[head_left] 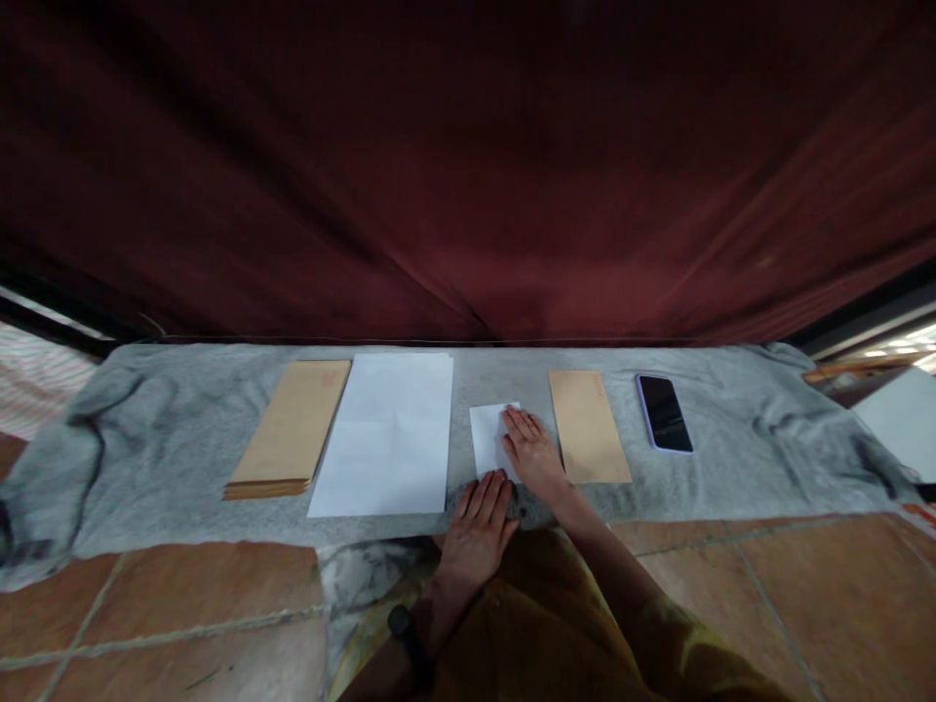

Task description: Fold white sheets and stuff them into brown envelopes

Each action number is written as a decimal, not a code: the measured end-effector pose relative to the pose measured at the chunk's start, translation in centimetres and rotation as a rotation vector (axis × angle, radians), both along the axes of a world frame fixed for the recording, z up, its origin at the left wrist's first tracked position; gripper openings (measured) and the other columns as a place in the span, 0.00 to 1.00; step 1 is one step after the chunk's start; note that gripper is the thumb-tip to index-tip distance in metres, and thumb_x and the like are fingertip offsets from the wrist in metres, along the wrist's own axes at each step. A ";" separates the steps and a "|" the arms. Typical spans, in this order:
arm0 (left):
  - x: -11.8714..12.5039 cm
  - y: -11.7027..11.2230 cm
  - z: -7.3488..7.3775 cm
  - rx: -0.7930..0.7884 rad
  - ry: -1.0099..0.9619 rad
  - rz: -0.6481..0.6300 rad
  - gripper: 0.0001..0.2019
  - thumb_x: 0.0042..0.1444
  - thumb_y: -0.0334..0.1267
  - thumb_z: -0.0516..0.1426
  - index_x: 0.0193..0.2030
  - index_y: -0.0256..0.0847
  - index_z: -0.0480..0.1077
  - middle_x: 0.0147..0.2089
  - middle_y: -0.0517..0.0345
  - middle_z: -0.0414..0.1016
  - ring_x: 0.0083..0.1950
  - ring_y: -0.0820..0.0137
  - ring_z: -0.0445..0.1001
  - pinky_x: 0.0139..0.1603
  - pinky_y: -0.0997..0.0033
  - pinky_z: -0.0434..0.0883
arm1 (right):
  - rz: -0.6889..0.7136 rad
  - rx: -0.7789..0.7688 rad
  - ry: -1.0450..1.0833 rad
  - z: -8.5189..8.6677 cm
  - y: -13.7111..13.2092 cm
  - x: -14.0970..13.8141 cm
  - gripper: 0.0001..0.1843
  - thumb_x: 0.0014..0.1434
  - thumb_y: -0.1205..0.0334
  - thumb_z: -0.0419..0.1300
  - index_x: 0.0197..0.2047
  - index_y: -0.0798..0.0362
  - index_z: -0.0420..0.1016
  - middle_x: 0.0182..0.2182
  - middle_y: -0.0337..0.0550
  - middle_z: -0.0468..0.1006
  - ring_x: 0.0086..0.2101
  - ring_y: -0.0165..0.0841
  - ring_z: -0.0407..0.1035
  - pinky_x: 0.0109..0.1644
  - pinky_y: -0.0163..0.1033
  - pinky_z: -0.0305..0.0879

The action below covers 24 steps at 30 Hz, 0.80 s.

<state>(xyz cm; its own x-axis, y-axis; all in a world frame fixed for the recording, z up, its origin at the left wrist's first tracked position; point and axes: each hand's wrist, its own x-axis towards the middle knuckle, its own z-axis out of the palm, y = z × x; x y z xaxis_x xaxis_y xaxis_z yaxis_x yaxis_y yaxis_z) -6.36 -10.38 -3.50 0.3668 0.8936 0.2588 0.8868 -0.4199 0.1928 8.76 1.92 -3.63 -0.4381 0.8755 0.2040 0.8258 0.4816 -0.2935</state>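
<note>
A small folded sheet of white paper lies flat in front of me on the grey cloth. My right hand rests flat on its right side, fingers stretched out. At the paper's near edge lies my left hand, palm down with its fingers straight; the fingertips touch the lower edge. To the left is a stack of larger white paper sheets. Just right of my right hand, a single brown envelope lies flat on the cloth.
A stack of brown envelopes lies at the left, beside the white sheets. Farther right is a phone in a purple case. The grey cloth covers a narrow surface, with a dark red curtain behind and a tiled floor below.
</note>
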 end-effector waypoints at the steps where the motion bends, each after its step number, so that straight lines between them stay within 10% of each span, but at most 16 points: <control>1: 0.1 0.0 0.2 -0.004 -0.001 0.008 0.22 0.69 0.43 0.49 0.65 0.38 0.66 0.69 0.49 0.67 0.69 0.61 0.66 0.68 0.55 0.64 | 0.020 0.003 -0.002 0.0 -0.9 0.3 0.27 0.71 0.64 0.48 0.70 0.63 0.60 0.68 0.55 0.62 0.67 0.42 0.56 0.72 0.53 0.53; 10: 1.0 3.0 1.4 -0.042 -0.014 0.160 0.22 0.68 0.34 0.47 0.66 0.35 0.66 0.69 0.46 0.67 0.69 0.59 0.65 0.67 0.54 0.65 | 0.128 0.011 -0.016 0.0 -7.9 2.6 0.28 0.69 0.67 0.45 0.71 0.60 0.59 0.68 0.53 0.63 0.68 0.40 0.56 0.71 0.53 0.54; 18: 1.3 8.4 0.5 -0.063 -0.027 0.156 0.27 0.70 0.42 0.45 0.71 0.32 0.57 0.74 0.44 0.57 0.76 0.57 0.51 0.74 0.47 0.53 | 0.103 0.018 0.007 0.1 -9.3 2.8 0.27 0.70 0.65 0.48 0.70 0.59 0.60 0.67 0.53 0.66 0.67 0.39 0.58 0.71 0.53 0.56; 24: 1.0 7.8 -0.3 -0.029 -0.048 0.257 0.29 0.68 0.45 0.48 0.71 0.29 0.57 0.74 0.36 0.55 0.75 0.53 0.54 0.72 0.45 0.56 | 0.128 -0.032 0.095 0.2 -10.1 3.3 0.28 0.69 0.65 0.48 0.71 0.57 0.59 0.66 0.54 0.66 0.66 0.42 0.59 0.69 0.56 0.60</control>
